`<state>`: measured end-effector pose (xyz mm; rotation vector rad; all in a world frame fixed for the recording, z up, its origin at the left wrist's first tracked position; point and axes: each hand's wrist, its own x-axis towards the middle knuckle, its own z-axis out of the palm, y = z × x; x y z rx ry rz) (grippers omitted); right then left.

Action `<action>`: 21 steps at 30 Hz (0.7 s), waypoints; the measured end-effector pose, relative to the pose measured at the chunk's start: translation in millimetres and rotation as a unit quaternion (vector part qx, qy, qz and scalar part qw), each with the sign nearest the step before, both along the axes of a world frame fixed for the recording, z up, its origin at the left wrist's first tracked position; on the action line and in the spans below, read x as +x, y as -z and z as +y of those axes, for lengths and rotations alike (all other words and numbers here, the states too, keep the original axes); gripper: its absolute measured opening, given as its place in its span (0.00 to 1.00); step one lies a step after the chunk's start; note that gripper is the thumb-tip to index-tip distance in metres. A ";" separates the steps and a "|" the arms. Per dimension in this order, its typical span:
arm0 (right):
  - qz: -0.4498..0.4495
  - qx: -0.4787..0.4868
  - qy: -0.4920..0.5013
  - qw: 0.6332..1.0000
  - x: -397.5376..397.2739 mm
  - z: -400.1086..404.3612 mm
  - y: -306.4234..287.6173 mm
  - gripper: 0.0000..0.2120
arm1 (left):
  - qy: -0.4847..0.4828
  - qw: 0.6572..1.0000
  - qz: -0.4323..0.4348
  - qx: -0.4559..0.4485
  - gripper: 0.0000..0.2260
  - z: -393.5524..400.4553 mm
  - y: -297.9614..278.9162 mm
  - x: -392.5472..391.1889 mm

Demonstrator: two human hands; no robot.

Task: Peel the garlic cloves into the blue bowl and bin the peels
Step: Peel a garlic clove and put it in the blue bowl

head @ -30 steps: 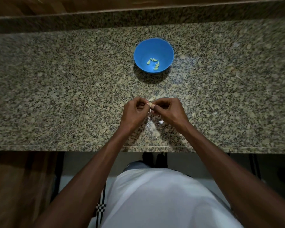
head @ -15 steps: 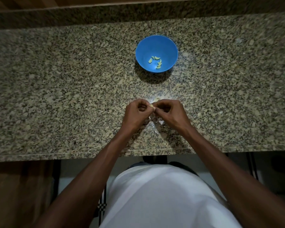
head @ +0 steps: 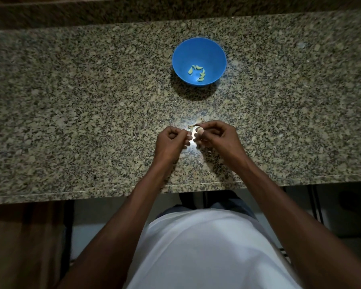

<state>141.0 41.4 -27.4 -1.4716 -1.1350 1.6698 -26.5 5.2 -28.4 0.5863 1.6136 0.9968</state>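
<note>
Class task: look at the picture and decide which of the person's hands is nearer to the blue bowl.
Right. The right hand, pinching a garlic clove, lies almost straight below the blue bowl; the left hand sits beside it, further left and slightly lower.

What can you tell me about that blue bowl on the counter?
The blue bowl is round, smooth and plain, plastic by the look of it, standing upright on the speckled granite counter, beyond both hands. Several pale peeled garlic cloves lie loose at its bottom. Nothing else touches it. It casts a dark shadow on its near side.
</note>
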 end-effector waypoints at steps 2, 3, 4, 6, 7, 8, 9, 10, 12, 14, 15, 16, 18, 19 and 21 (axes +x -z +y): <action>0.000 -0.013 -0.001 1.000 4.7 0.2 -0.9 0.08 | -0.008 1.000 0.003 0.006 0.05 -1.4 0.7 -1.4; 0.001 -0.023 -0.003 1.000 6.7 -0.2 -1.6 0.08 | -0.007 1.000 0.013 0.008 0.05 -1.6 1.3 -1.7; 0.002 -0.032 -0.005 0.999 9.0 -0.2 -2.3 0.08 | -0.002 1.000 0.028 0.008 0.05 -1.3 1.7 -1.4; -0.005 -0.044 -0.008 0.999 12.5 1.2 -3.3 0.08 | 0.009 0.999 0.053 0.007 0.06 0.1 2.3 0.8; -0.012 -0.045 -0.008 0.999 14.2 2.0 -3.4 0.07 | 0.012 0.998 0.064 0.007 0.06 0.1 2.8 1.9; -0.022 -0.038 -0.010 0.999 16.0 3.1 -3.4 0.07 | 0.015 0.997 0.078 0.008 0.05 -0.3 2.8 2.8; -0.032 -0.027 -0.014 0.999 18.3 4.3 -3.0 0.06 | 0.020 0.995 0.093 0.011 0.05 -1.0 3.4 3.4; -0.045 -0.013 -0.021 0.999 20.5 5.9 -2.4 0.06 | 0.029 0.993 0.110 0.018 0.05 -1.5 4.1 3.6; -0.085 0.014 -0.037 0.996 25.6 8.7 -0.6 0.07 | 0.049 0.989 0.136 0.031 0.05 -2.9 7.0 3.9; -0.133 0.031 -0.048 0.989 30.2 12.7 0.6 0.09 | 0.060 0.985 0.159 0.039 0.05 -3.9 9.5 3.1; -0.158 0.039 -0.053 0.985 32.2 15.6 0.8 0.10 | 0.059 0.983 0.170 0.044 0.05 -4.6 10.5 2.8; -0.182 0.052 -0.058 0.980 34.1 19.7 0.8 0.10 | 0.058 0.980 0.182 0.052 0.06 -5.0 10.5 2.5; -0.230 0.090 -0.069 0.967 37.5 30.9 -0.7 0.09 | 0.063 0.974 0.206 0.067 0.07 -4.3 8.5 3.1; -0.249 0.108 -0.074 0.960 38.9 37.8 -2.3 0.08 | 0.067 0.970 0.221 0.071 0.08 -2.0 7.3 3.7; -0.282 0.132 -0.081 0.947 42.1 53.4 -4.5 0.08 | 0.080 0.958 0.265 0.082 0.10 7.0 5.5 4.8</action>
